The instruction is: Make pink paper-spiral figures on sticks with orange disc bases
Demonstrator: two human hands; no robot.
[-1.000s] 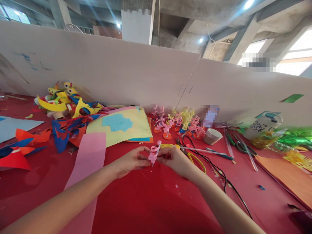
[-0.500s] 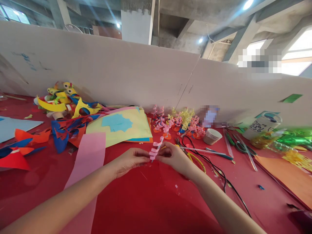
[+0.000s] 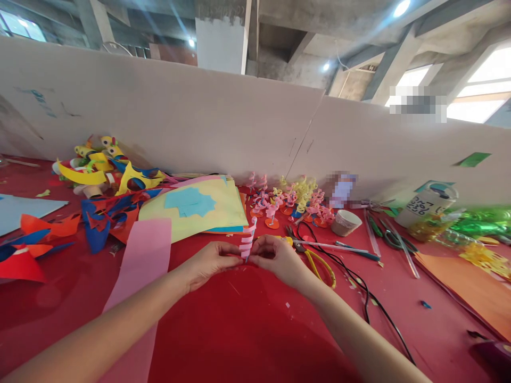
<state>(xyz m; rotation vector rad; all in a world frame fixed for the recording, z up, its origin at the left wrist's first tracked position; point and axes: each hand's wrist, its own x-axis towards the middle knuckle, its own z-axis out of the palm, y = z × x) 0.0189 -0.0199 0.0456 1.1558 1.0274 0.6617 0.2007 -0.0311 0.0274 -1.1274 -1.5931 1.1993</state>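
Between my two hands stands a pink paper spiral [image 3: 246, 246], wound around a thin stick and nearly upright above the red table [image 3: 239, 330]. From the left, my left hand [image 3: 213, 261] pinches the lower part of the spiral with thumb and fingertips. My right hand [image 3: 279, 261] is closed at its other side, thumb and fingers meeting near the stick's lower end. Fingertips hide part of the base. Just behind them is a cluster of similar pink spirals [image 3: 275, 205] and yellow spirals [image 3: 305, 191] on small round bases.
A pink paper strip [image 3: 146, 250] and yellow sheets [image 3: 195, 223] lie left. Yellow-handled pliers [image 3: 321, 268], a black cable [image 3: 365, 290], a paper cup [image 3: 346, 222] and scissors [image 3: 399, 242] are at right. Orange paper [image 3: 467, 287] lies farther right. A white panel [image 3: 179, 117] stands behind.
The pink spiral has gone from leaning right to nearly upright and shifted slightly left. My right hand has moved a little left with it; both hands stay closed at the spiral.
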